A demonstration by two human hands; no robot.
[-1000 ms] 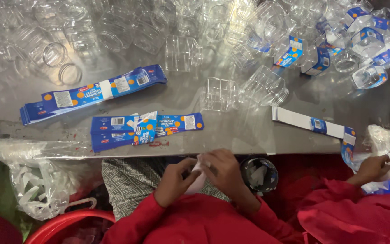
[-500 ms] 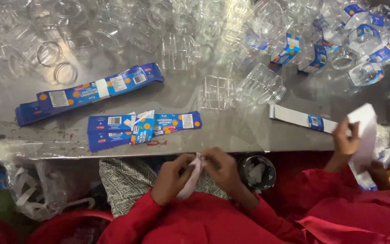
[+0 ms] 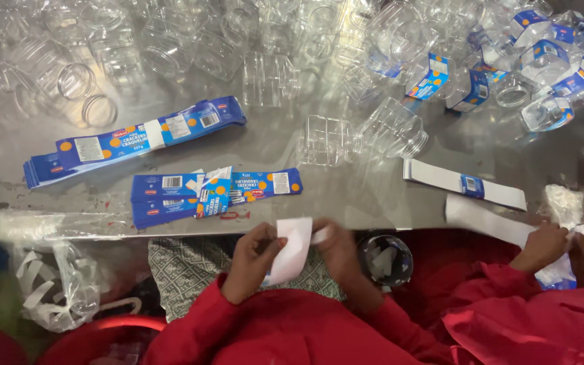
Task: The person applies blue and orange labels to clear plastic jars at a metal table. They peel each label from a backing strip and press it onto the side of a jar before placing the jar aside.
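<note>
Both of my hands are just below the metal table's front edge (image 3: 373, 220), in red sleeves. My left hand (image 3: 250, 260) pinches a white paper label strip (image 3: 292, 251) that hangs down, white side up. My right hand (image 3: 336, 247) is blurred and grips the strip's upper right end. A short stack of blue labels (image 3: 214, 192) lies on the table just above my hands, and a longer blue stack (image 3: 136, 138) lies to its upper left. A clear plastic jar (image 3: 326, 140) lies on its side nearby.
Several clear plastic jars (image 3: 170, 47) cover the back of the table; labelled jars (image 3: 542, 61) are piled at the top right. A co-worker's hands (image 3: 545, 247) peel a label at the right, by a white label stack (image 3: 464, 184). A bag of scraps (image 3: 59, 287) hangs at the lower left.
The white strip in my hands has unfolded and now hangs longer. The co-worker's hands have dropped from above the table to its front edge.
</note>
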